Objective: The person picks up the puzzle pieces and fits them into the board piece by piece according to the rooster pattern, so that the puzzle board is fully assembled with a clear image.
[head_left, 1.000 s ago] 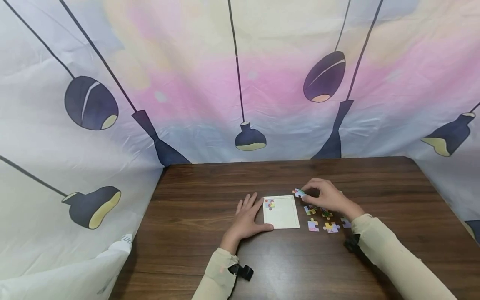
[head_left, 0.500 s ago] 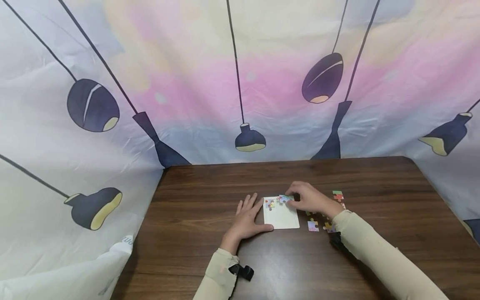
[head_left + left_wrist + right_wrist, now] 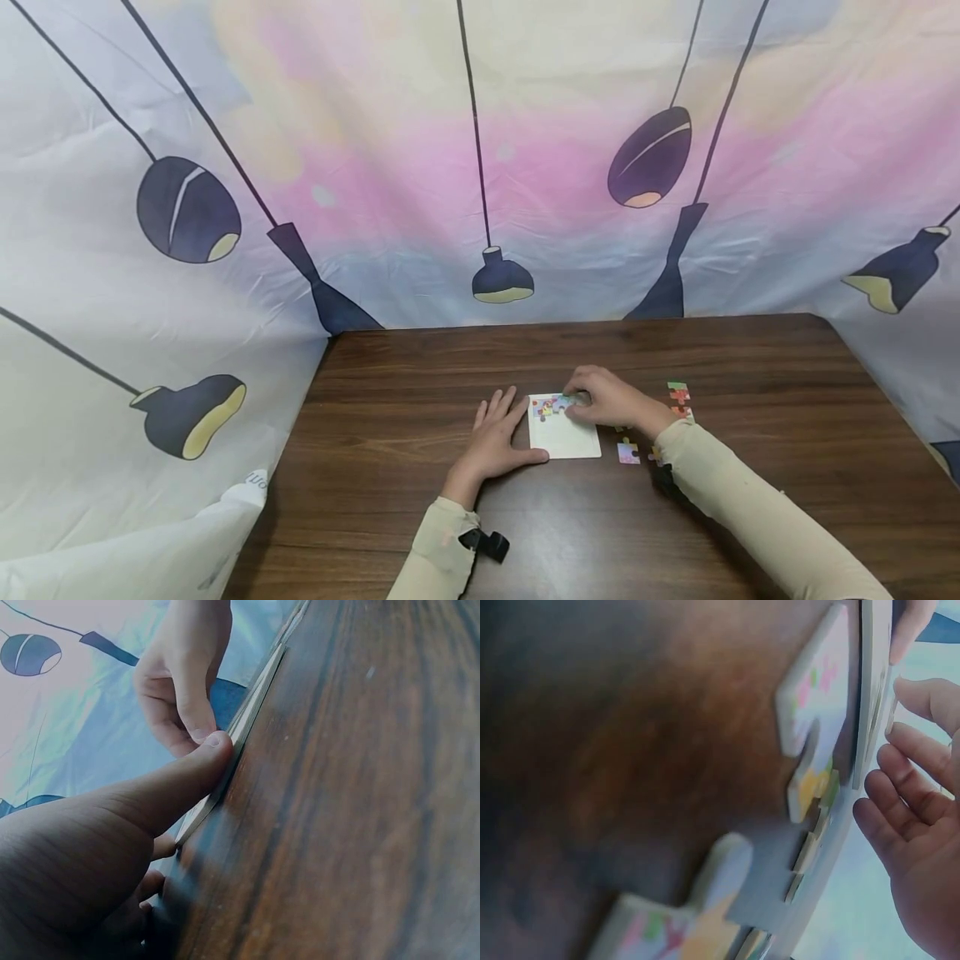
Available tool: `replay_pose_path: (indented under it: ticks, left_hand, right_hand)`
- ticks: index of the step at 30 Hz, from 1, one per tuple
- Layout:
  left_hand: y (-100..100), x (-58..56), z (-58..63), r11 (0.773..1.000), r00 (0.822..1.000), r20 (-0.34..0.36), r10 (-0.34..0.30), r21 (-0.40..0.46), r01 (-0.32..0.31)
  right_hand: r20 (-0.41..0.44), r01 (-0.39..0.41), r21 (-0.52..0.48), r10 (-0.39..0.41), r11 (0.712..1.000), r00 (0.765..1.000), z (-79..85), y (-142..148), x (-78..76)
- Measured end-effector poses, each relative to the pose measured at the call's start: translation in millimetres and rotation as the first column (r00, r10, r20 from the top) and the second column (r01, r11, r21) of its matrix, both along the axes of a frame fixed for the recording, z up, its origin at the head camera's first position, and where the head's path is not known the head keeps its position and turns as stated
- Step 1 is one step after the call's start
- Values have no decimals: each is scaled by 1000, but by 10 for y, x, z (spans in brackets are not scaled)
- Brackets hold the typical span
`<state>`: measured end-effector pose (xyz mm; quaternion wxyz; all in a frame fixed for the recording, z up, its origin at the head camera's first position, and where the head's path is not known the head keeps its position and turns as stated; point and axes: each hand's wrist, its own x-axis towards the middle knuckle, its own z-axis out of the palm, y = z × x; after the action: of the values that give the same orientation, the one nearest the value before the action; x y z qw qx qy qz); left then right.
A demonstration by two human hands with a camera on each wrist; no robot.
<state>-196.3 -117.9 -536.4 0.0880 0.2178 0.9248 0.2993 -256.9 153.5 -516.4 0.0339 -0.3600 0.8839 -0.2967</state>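
Observation:
A square white puzzle board (image 3: 564, 439) lies on the table, and a joined bit of picture (image 3: 541, 407) fills its top left corner. My left hand (image 3: 492, 446) rests along the board's left side with fingers spread; its thumb touches the lower edge, also seen on the board's rim (image 3: 259, 694) in the left wrist view. With thumb and forefinger my right hand (image 3: 611, 402) pinches a jigsaw piece (image 3: 560, 404) at the board's top edge, right beside that bit. The fingers partly cover this piece. Its thin edge (image 3: 892, 716) shows in the right wrist view.
Several loose jigsaw pieces lie right of the board, among them a lilac one (image 3: 627, 452) and a red and green one (image 3: 678, 392). My right forearm hides some. The dark wooden table (image 3: 420, 358) meets a printed cloth (image 3: 405, 275) at its back and sides.
My right hand has carried the jigsaw piece left, from beside the board's top right corner onto the board, up against the picture bit there. The left hand has stayed in place.

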Motion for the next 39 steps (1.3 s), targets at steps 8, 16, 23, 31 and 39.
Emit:
replay_pose_path:
  ticks: [8,16,23,31,39]
  left_hand:
    - [8,-7,-8,1000,1000,-7,-3,-5,3]
    - [11,-9,-9,1000,1000,-8,1,-5,-1]
    - [11,-8,-12,1000,1000,-4,0,-7,0]
    - [4,-9,-21,1000,1000,-10,-3,-8,3]
    - [-2,-13,-23,1000,1000,-2,-1,-1,1]
  right_hand:
    - [4,10,29,-10,1000,1000,3,-25,17]
    - [-12,19,35,-18,999,1000,-4,-27,13]
    - [-9,9,48,-8,999,1000,-15,-31,5]
    - [-9,5,39,-4,999,1000,-4,-43,16]
    - [-30,-76,66,78,995,997,13,-121,51]
